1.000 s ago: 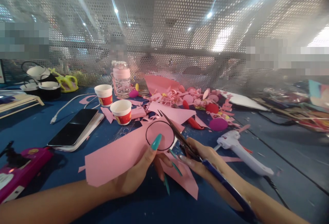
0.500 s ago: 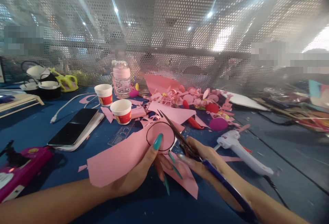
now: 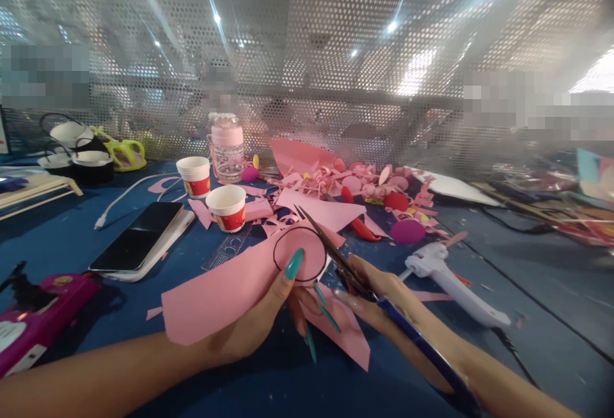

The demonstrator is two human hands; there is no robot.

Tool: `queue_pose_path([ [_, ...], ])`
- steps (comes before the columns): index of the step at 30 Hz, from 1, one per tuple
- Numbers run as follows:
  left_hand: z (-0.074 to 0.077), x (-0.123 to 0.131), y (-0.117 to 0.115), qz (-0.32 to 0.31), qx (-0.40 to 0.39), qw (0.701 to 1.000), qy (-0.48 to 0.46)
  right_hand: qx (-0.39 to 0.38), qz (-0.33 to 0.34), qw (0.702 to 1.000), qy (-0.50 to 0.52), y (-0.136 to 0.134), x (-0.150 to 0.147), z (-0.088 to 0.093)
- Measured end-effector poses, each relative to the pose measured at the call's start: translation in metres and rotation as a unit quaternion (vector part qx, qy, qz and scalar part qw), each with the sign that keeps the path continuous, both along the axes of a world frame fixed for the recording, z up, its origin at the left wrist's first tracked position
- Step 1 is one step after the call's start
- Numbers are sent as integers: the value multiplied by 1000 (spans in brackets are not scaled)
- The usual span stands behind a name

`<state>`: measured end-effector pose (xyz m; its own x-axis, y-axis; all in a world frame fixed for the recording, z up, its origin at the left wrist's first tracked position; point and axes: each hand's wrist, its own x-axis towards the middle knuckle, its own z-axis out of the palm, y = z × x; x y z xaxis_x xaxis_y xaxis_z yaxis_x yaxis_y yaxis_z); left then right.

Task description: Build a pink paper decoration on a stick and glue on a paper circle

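Observation:
My left hand pinches a pink paper sheet just above the blue table, thumb pressed on a black drawn circle at the sheet's right end. My right hand grips blue-handled scissors. Their blades lie along the circle's right edge and point up and away from me. A cut pink strip hangs below both hands.
A white glue gun lies right of my hands. A phone and a magenta box lie to the left. Two paper cups, a pink bottle and a heap of pink scraps stand behind. A perforated metal screen closes off the back.
The pink sheet has shifted slightly in my left hand; the scissors and my right hand are almost where they were.

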<state>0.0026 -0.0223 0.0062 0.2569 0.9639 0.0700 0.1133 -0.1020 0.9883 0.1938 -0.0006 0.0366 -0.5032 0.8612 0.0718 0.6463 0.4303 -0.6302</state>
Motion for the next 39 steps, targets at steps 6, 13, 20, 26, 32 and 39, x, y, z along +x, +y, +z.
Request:
queue_pose_path([
  [6,0,-2,0,-22,9,1000,7,-13,-6,1000,24,1,0,-5],
  [13,0,-1,-1,-21,15,1000,-1,-15,-2,1000,19,0,0,-3],
  [20,-4,-2,-1,-26,12,999,-29,-2,-15,1000,16,0,0,-5],
  [26,-3,-2,0,-20,2,1000,-18,5,-13,1000,1,0,1,-3],
  [32,-3,-1,0,-30,2,999,-25,-3,1,1000,-14,0,2,-1],
  [39,-3,-4,0,-7,-4,1000,4,0,-5,1000,-21,0,1,1],
])
